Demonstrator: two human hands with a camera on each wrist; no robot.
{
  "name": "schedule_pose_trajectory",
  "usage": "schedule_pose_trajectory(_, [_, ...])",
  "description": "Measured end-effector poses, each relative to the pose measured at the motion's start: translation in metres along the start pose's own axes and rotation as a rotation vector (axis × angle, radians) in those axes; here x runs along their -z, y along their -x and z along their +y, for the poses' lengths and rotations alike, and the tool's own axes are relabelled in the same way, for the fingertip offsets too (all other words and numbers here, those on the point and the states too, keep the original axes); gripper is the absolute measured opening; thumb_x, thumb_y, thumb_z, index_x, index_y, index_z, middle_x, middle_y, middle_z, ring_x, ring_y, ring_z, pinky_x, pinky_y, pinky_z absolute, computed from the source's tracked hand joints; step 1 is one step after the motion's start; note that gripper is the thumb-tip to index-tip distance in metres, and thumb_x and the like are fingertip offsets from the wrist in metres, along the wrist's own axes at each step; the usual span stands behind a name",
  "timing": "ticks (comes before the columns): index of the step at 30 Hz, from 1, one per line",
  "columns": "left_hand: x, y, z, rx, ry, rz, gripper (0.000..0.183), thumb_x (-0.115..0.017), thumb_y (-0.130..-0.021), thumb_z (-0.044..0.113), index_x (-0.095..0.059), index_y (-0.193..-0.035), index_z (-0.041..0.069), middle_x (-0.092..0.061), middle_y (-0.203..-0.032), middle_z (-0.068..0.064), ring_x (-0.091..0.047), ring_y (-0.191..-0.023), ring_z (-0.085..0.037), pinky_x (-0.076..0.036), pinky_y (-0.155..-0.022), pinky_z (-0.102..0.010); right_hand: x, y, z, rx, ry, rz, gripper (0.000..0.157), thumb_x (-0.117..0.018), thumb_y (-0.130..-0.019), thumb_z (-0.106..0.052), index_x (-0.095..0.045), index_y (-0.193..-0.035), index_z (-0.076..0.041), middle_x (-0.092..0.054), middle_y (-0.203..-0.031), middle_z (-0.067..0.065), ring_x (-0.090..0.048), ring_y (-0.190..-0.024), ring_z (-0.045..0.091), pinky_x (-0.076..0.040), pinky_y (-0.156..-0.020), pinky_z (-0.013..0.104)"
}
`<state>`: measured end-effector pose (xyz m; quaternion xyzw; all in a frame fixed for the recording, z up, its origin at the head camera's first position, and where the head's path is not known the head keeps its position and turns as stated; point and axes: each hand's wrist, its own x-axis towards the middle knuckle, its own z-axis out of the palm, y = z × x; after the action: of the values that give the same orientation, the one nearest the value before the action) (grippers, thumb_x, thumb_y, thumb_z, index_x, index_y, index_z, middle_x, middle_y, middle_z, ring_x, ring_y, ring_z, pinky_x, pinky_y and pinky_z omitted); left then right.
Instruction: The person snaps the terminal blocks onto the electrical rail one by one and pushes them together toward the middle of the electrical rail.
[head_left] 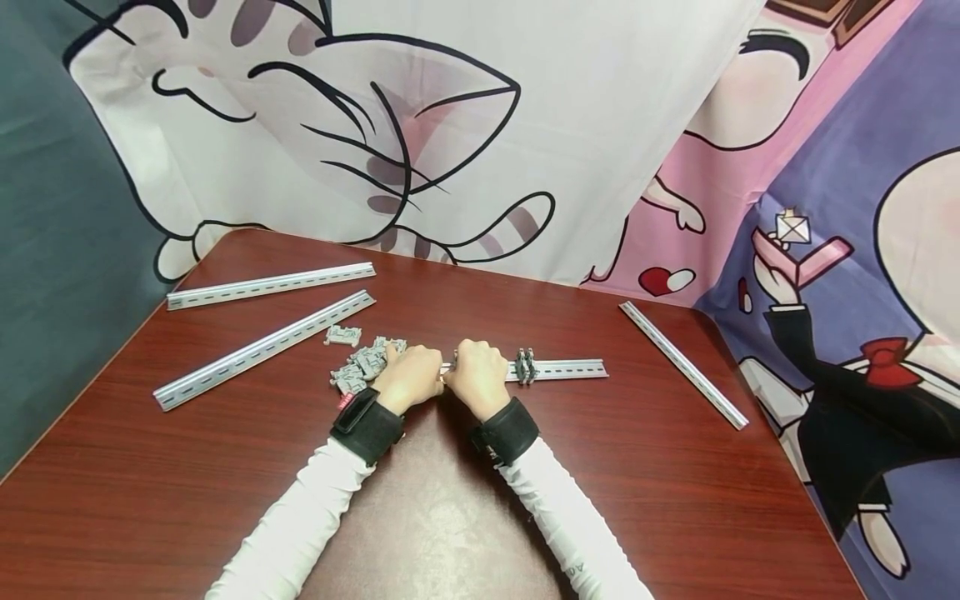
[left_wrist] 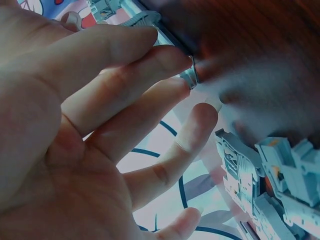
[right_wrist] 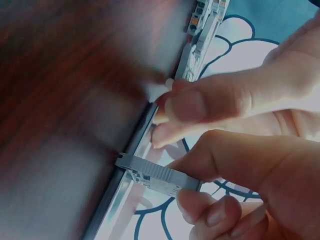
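One printed cloth backdrop [head_left: 600,100] hung behind a dark red table [head_left: 675,500]. Two loose rails [head_left: 262,350] of slotted metal lay at the table's left; a third loose rail [head_left: 682,364] lay at its right. The work rail [head_left: 573,369] lay crosswise at centre, under both hands. The left hand [head_left: 408,375] pinched the work rail's left end, thumb against fingers, just beside a pile of grey blocks [head_left: 363,367]. The right hand [head_left: 478,375] was clamped, thumb and fingers, on one grey terminal block [right_wrist: 152,172], which stood at the work rail; full seating could not be determined. Two mounted blocks [head_left: 521,367] stood upright on the work rail, right of that hand.
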<state>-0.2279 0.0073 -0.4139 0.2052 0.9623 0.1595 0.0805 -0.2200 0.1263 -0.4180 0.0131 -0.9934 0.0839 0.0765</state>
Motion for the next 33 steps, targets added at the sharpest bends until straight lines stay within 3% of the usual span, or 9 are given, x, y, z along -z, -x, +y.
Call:
schedule_pose_trajectory(10, [0.002, 0.0, -0.001, -0.02, 0.019, 0.01, 0.018, -0.073, -0.079, 0.014, -0.058, -0.07, 0.009, -0.062, -0.07, -0.004, -0.064, -0.084, -0.026, -0.026, -0.101, -0.071, 0.005, -0.005, 0.01, -0.053, 0.012, -0.047, 0.027, -0.078, -0.069, -0.023, -0.056, -0.055, -0.016, -0.069, -0.071, 0.01, -0.068, -0.068, 0.033, -0.048, -0.048, 0.043])
schedule_pose_trajectory(18, [0.001, 0.0, -0.001, -0.012, 0.031, -0.01, 0.016, -0.072, -0.08, 0.014, -0.059, -0.071, 0.01, -0.061, -0.07, -0.003, -0.062, -0.079, -0.023, -0.028, -0.099, -0.066, 0.01, -0.007, 0.016, -0.091, 0.012, -0.11, 0.025, -0.078, -0.069, -0.026, -0.058, -0.058, -0.015, -0.07, -0.077, 0.012, -0.069, -0.073, 0.034, -0.05, -0.052, 0.044])
schedule_pose_trajectory(33, [0.001, 0.001, -0.002, -0.017, 0.03, -0.007, 0.016, -0.072, -0.08, 0.015, -0.06, -0.071, 0.009, -0.063, -0.072, -0.004, -0.065, -0.085, -0.027, -0.024, -0.102, -0.072, 0.012, -0.009, 0.022, -0.104, 0.022, -0.131, 0.028, -0.08, -0.069, -0.03, -0.059, -0.061, -0.014, -0.071, -0.081, 0.014, -0.069, -0.078, 0.034, -0.05, -0.058, 0.046])
